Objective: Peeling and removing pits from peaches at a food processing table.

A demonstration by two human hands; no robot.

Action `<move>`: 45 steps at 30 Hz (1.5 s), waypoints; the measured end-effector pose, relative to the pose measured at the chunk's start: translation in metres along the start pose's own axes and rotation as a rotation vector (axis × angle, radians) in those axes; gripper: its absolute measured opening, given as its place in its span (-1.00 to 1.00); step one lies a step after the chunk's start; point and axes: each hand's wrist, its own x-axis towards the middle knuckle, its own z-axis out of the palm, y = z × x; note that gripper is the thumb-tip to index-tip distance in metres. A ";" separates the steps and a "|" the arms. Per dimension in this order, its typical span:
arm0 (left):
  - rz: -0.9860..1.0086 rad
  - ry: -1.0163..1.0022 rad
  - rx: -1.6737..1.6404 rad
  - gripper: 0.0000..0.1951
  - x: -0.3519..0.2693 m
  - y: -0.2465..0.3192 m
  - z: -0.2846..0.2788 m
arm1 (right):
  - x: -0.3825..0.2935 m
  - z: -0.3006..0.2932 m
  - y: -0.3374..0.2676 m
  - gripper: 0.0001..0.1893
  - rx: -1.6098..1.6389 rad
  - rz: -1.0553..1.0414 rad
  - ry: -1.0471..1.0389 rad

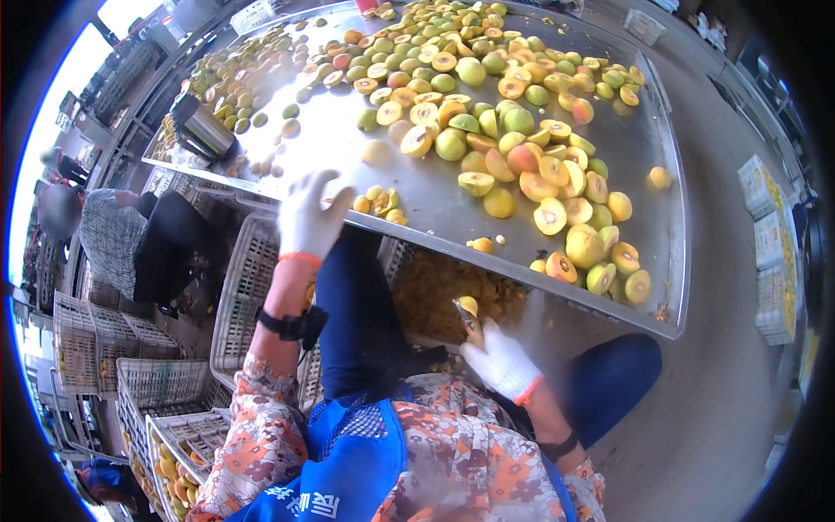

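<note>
My left hand (pixel 313 214), in a white knit glove with an orange cuff, is raised over the near left edge of the metal table (pixel 443 245). Its fingers are apart and nothing shows in it. My right hand (pixel 505 362), gloved alike, grips a small tool (pixel 467 314) with a metal working end; a yellow piece of fruit (pixel 467 304) is at its tip. Both are below the table's near edge. Halved fruit with pits (pixel 550 216) and whole green-yellow fruit (pixel 500 203) lie heaped on the table. Small fruit pieces (pixel 386 202) lie near my left hand.
A steel jug (pixel 207 130) stands at the table's left. Under the near edge is a container of fruit scraps (pixel 450 287). An upright plastic crate (pixel 244 293) stands beside my left arm, with more crates (pixel 156 385) at lower left. Another person (pixel 114 228) sits at the left.
</note>
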 end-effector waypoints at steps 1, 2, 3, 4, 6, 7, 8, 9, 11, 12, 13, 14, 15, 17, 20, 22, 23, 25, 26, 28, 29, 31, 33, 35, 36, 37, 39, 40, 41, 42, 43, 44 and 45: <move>0.030 -0.088 -0.178 -0.63 0.008 0.021 0.013 | 0.000 0.003 0.000 -0.50 0.000 0.009 0.005; 0.127 -0.159 -0.205 -0.63 0.017 0.041 0.034 | 0.002 0.004 0.002 -0.51 0.012 -0.031 0.035; 0.227 -0.226 -0.227 -0.63 0.024 0.061 0.055 | 0.006 0.006 0.006 -0.51 0.027 -0.075 0.066; 0.225 -0.299 -0.238 -0.62 0.030 0.089 0.062 | 0.007 0.009 0.010 -0.51 0.034 -0.081 0.075; 0.224 -0.372 -0.253 -0.61 0.039 0.121 0.078 | 0.007 0.012 0.016 -0.51 0.016 -0.085 0.074; 0.268 -0.446 -0.153 -0.61 0.043 0.129 0.092 | 0.006 0.013 0.019 -0.51 0.000 -0.087 0.070; 0.311 -0.519 -0.051 -0.60 0.046 0.131 0.103 | 0.005 0.014 0.021 -0.51 -0.001 -0.081 0.076; 0.316 -0.519 -0.053 -0.60 0.049 0.130 0.108 | 0.005 0.014 0.023 -0.53 -0.014 -0.088 0.103; 0.310 -0.577 -0.094 -0.60 0.053 0.119 0.112 | 0.002 0.012 0.021 -0.54 -0.025 -0.096 0.128; 0.326 -0.520 -0.178 -0.62 0.046 0.120 0.104 | -0.002 0.005 0.014 -0.56 -0.002 -0.091 0.187; 0.328 -0.527 -0.178 -0.62 0.037 0.120 0.089 | -0.006 -0.001 0.005 -0.58 0.020 -0.093 0.243; 0.363 -0.453 -0.297 -0.58 0.026 0.120 0.071 | -0.010 -0.008 -0.005 -0.59 0.056 -0.067 0.279; 0.396 -0.380 -0.417 -0.55 0.014 0.122 0.056 | -0.011 -0.011 -0.011 -0.60 0.093 -0.038 0.315; 0.338 -0.390 -0.566 -0.43 -0.011 0.131 0.021 | -0.009 -0.010 -0.015 -0.64 0.122 -0.127 0.396; 0.351 -0.321 -0.637 -0.29 -0.039 0.130 0.002 | -0.004 -0.009 -0.025 -0.69 0.076 -0.499 0.540; 0.307 -0.321 -0.747 -0.24 -0.053 0.130 -0.003 | -0.007 -0.011 -0.043 -0.68 0.115 -0.390 0.499; 0.303 -0.323 -0.749 -0.24 -0.059 0.128 -0.002 | -0.009 -0.010 -0.049 -0.68 0.153 -0.285 0.464; 0.231 -0.307 -0.854 -0.24 -0.067 0.125 0.001 | -0.007 -0.001 -0.040 -0.65 0.150 -0.316 0.470; 0.252 -0.311 -0.849 -0.29 -0.069 0.123 0.001 | -0.007 0.002 -0.038 -0.64 0.155 -0.340 0.467; 0.237 -0.339 -0.881 -0.31 -0.074 0.122 -0.002 | -0.010 0.006 -0.038 -0.62 0.159 -0.359 0.460; 0.225 -0.364 -0.909 -0.33 -0.078 0.122 -0.004 | -0.011 0.005 -0.040 -0.61 0.140 -0.351 0.461; 0.249 -0.353 -0.895 -0.36 -0.083 0.122 -0.004 | -0.012 0.005 -0.044 -0.60 0.120 -0.341 0.463; 0.204 -0.366 -0.933 -0.34 -0.089 0.121 -0.002 | -0.012 0.007 -0.046 -0.61 0.144 -0.330 0.449; 0.180 -0.377 -0.943 -0.37 -0.092 0.123 -0.004 | -0.011 0.011 -0.046 -0.61 0.126 -0.345 0.464; 0.153 -0.386 -0.948 -0.39 -0.093 0.123 -0.005 | -0.011 0.013 -0.046 -0.61 0.110 -0.363 0.477; 0.152 -0.388 -0.949 -0.39 -0.095 0.123 -0.004 | -0.012 0.014 -0.046 -0.61 0.110 -0.361 0.476; 0.073 -0.424 -1.048 -0.32 -0.098 0.121 -0.001 | -0.013 0.015 -0.047 -0.62 0.128 -0.332 0.439; 0.072 -0.425 -1.046 -0.32 -0.097 0.121 -0.003 | -0.014 0.016 -0.047 -0.62 0.130 -0.332 0.437; 0.118 -0.421 -1.008 -0.31 -0.094 0.121 -0.006 | -0.014 0.017 -0.046 -0.63 0.146 -0.316 0.421; 0.165 -0.416 -0.973 -0.30 -0.092 0.121 -0.007 | -0.014 0.017 -0.045 -0.64 0.160 -0.299 0.406; 0.165 -0.417 -0.972 -0.30 -0.091 0.121 -0.007 | -0.013 0.018 -0.043 -0.64 0.162 -0.298 0.405; 0.195 -0.429 -0.947 -0.29 -0.090 0.120 -0.007 | -0.010 0.020 -0.038 -0.64 0.210 -0.360 0.415; 0.226 -0.440 -0.919 -0.28 -0.090 0.120 -0.006 | -0.007 0.022 -0.033 -0.65 0.260 -0.423 0.425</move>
